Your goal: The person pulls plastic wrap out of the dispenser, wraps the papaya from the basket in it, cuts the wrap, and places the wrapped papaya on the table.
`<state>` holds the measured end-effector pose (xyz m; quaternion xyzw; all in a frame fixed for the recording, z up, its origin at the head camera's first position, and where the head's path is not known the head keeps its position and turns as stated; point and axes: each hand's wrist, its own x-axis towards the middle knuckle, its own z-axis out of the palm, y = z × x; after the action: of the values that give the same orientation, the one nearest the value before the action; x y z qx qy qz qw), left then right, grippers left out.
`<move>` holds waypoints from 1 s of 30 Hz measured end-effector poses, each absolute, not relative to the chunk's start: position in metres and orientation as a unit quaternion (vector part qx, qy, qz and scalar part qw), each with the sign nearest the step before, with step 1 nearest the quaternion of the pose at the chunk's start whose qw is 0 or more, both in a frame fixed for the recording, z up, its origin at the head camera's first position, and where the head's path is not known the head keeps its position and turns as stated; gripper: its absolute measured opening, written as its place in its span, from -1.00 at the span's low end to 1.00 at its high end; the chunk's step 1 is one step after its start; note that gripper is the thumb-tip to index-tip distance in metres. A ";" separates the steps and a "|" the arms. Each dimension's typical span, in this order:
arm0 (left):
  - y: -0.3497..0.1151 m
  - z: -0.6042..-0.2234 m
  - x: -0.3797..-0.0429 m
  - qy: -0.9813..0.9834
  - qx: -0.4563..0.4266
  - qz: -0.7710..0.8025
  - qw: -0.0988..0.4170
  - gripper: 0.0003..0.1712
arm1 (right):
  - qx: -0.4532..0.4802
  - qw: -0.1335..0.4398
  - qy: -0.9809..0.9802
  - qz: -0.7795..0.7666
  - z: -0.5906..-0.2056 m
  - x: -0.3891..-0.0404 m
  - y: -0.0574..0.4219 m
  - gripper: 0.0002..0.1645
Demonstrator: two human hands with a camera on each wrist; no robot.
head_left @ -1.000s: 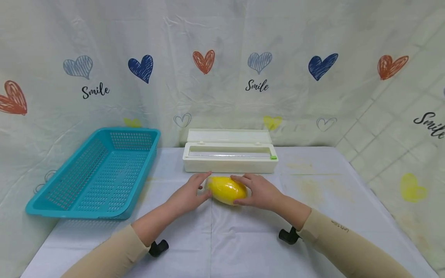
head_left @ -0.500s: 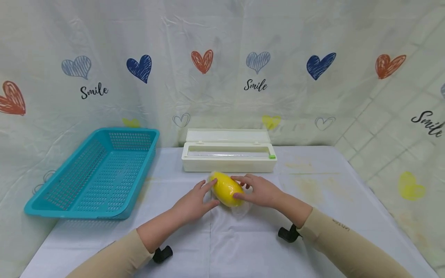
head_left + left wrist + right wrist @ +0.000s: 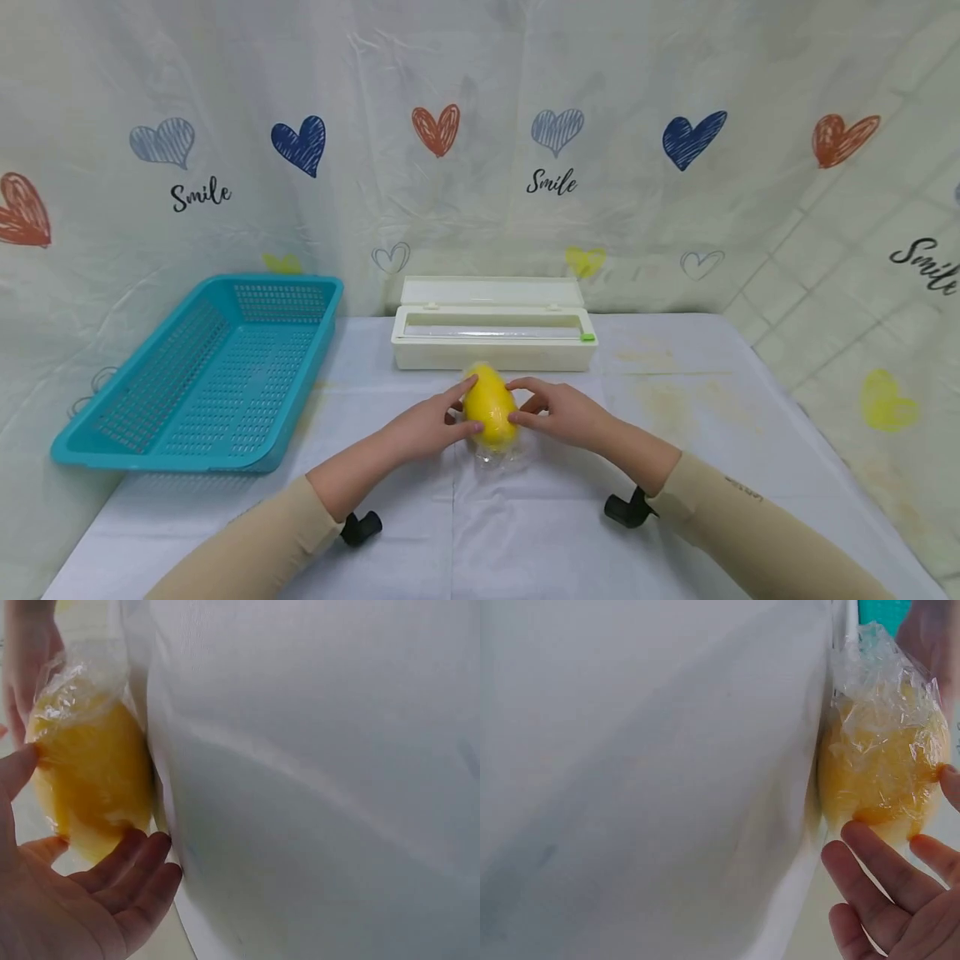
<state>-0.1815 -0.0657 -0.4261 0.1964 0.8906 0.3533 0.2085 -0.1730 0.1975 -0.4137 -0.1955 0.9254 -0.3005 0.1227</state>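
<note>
A yellow oval fruit [image 3: 491, 410], wrapped in clear cling film, stands lengthwise on the white cloth between my hands. Loose film [image 3: 877, 671] bunches at its near end. My left hand [image 3: 423, 427] holds its left side with thumb and fingertips. From the right, my right hand [image 3: 566, 414] grips it the same way, index finger toward the far end and thumb nearer me. In the left wrist view, fingers [image 3: 124, 870] bend under the fruit. Just behind it sits a white cling film dispenser [image 3: 495, 357], its lid raised and a film roll inside.
A turquoise slotted basket [image 3: 161, 463] stands at the left, close to the patterned curtain [image 3: 480, 75] along the back. White cloth [image 3: 525, 542] covers the table. A small black wrist mount [image 3: 628, 508] sits under each forearm.
The fruit has turned from lying crosswise to pointing away from me, and the loose film now faces me. Both hands have shifted their fingers around it; the left moved slightly right.
</note>
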 end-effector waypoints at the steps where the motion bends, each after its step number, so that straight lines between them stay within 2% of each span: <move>1: -0.066 -0.426 -0.183 0.890 0.199 0.353 0.209 -0.05 | -0.197 0.120 0.925 -0.301 -0.414 -0.172 0.197 -0.35; 9: -0.068 -0.427 -0.185 0.894 0.195 0.348 0.207 0.06 | -0.192 0.098 0.934 -0.284 -0.414 -0.168 0.194 -0.36; 14: -0.072 -0.424 -0.175 0.912 0.193 0.327 0.159 0.09 | -0.201 0.068 0.942 -0.260 -0.413 -0.163 0.195 -0.39; 17: -0.077 -0.420 -0.167 0.916 0.242 0.299 0.117 -0.05 | -0.214 0.046 0.944 -0.245 -0.413 -0.160 0.197 -0.42; 24: -0.079 -0.417 -0.154 0.884 0.425 0.190 0.039 -0.58 | -0.300 0.003 0.933 -0.200 -0.413 -0.154 0.209 -0.50; 27: -0.077 -0.420 -0.155 0.863 0.485 0.138 -0.006 -0.64 | -0.361 -0.021 0.917 -0.166 -0.416 -0.153 0.214 -0.53; 30: -0.075 -0.422 -0.157 0.855 0.508 0.096 -0.037 -0.64 | -0.426 -0.046 0.893 -0.136 -0.419 -0.154 0.215 -0.56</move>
<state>-0.1567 -0.0754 -0.4218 0.5080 0.8552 0.0960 -0.0366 -0.1541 0.2154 -0.4189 -0.4262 0.8931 -0.1364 -0.0460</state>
